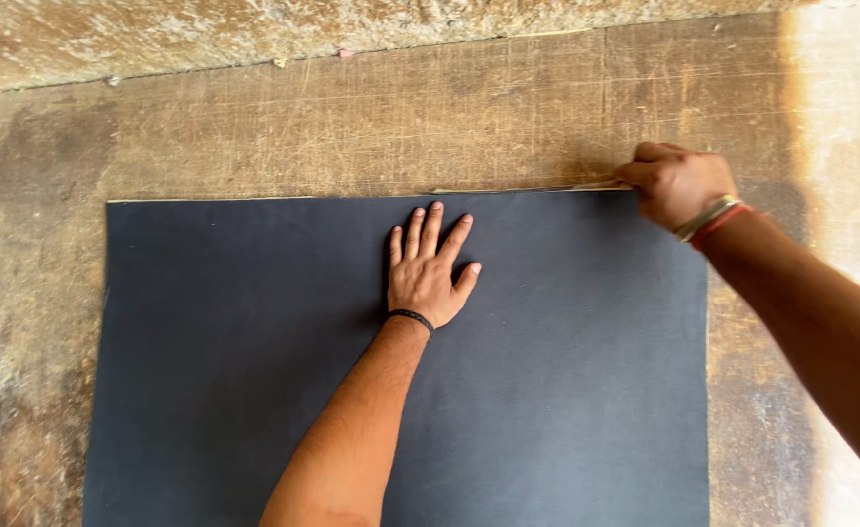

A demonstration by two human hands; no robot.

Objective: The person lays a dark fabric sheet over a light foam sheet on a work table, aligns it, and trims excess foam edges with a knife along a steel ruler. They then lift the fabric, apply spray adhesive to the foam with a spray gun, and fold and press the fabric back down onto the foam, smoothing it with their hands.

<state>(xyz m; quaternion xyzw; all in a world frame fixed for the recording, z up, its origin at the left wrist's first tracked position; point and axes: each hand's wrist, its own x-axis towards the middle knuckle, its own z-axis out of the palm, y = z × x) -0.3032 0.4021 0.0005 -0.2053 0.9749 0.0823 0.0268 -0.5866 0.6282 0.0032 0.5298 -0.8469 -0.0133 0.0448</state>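
A large dark blue-grey sheet (254, 371) lies flat on a worn wooden surface (352, 117). My left hand (428, 268) rests palm down on the sheet near its far edge, fingers spread and holding nothing. My right hand (677, 183) is at the sheet's far right corner with its fingers closed. It pinches the end of a thin pale strip (547, 187) that runs along the sheet's far edge. I cannot see whether a tool is also in that hand. A dark band circles my left wrist, and light and red bands circle my right wrist.
A rough, pale wall base (254, 34) runs along the far side of the wooden surface. Bright light washes out the right side (850, 117). The sheet's near edge runs out of the frame at the bottom.
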